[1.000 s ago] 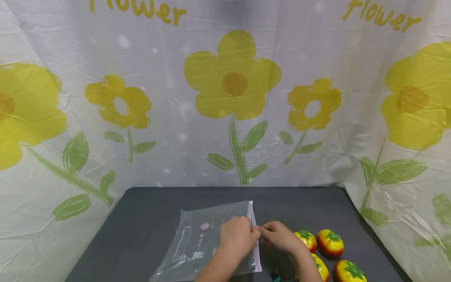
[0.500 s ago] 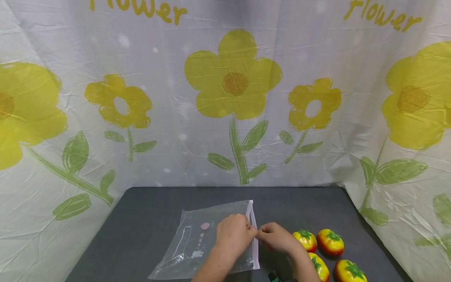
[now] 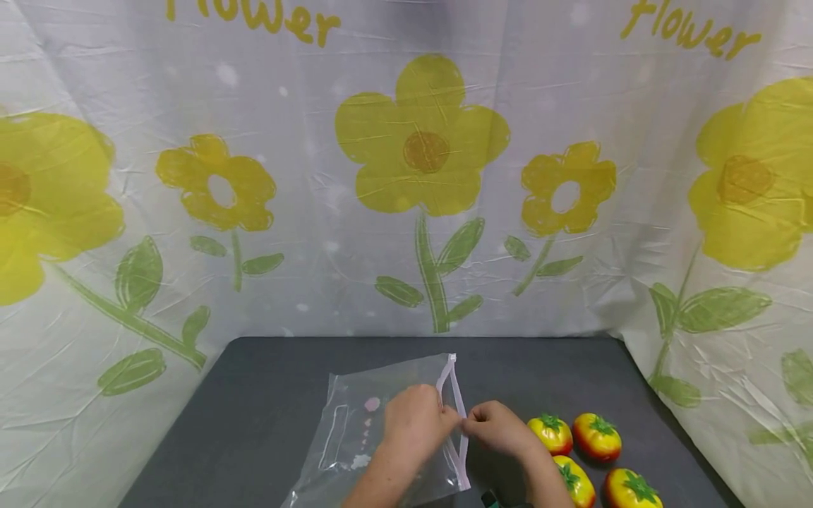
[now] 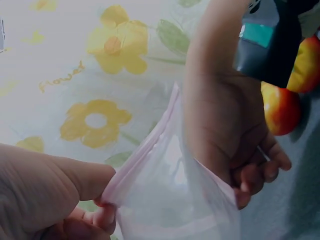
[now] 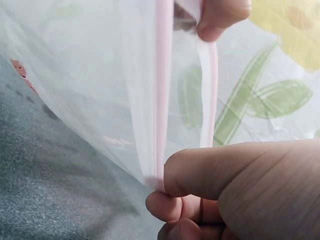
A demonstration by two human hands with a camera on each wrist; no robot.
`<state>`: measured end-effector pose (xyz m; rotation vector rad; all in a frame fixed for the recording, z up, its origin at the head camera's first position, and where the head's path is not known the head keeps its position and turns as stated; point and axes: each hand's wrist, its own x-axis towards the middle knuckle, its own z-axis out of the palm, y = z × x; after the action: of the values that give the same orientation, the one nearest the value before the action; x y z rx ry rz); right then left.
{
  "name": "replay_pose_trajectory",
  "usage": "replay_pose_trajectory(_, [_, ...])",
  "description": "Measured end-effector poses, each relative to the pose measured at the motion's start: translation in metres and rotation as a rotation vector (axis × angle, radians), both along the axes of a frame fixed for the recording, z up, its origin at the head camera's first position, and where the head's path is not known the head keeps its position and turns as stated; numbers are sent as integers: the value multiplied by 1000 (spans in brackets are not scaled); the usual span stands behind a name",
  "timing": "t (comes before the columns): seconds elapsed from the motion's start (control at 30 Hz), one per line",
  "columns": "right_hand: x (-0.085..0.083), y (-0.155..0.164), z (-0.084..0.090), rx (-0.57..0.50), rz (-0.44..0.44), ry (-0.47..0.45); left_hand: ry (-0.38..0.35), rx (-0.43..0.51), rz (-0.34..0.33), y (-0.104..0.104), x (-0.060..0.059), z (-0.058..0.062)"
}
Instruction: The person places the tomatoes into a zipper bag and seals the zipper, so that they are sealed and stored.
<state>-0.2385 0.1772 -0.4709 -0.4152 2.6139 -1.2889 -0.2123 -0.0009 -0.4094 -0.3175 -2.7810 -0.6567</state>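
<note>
A clear plastic bag (image 3: pixel 381 430) with a pink zip strip lies on the dark table (image 3: pixel 254 395), its mouth at the right end pulled slightly apart. The left hand (image 3: pixel 416 423) pinches one lip of the mouth between thumb and curled fingers, and the right hand (image 3: pixel 502 429) pinches the other lip the same way, the two hands almost touching. Just to the right of the right hand, four yellow-and-red toy tomatoes (image 3: pixel 595 436) sit on the table, with a flower-printed cloth (image 3: pixel 425 155) hanging behind.
</note>
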Motion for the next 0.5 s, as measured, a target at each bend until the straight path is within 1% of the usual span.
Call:
replay_pose_trajectory(0.17, [0, -1, -2, 67, -47, 45, 35, -1, 65, -7, -2, 4])
replay_pose_trajectory(0.33, [0, -2, -4, 125, -116, 100, 36, 7, 121, -16, -3, 11])
replay_pose_trajectory(0.43, [0, -2, -4, 144, -158, 111, 39, 40, 137, -24, -4, 15])
replay_pose_trajectory(0.5, [0, -2, -4, 156, -190, 108, 21, 81, 137, -29, -5, 16])
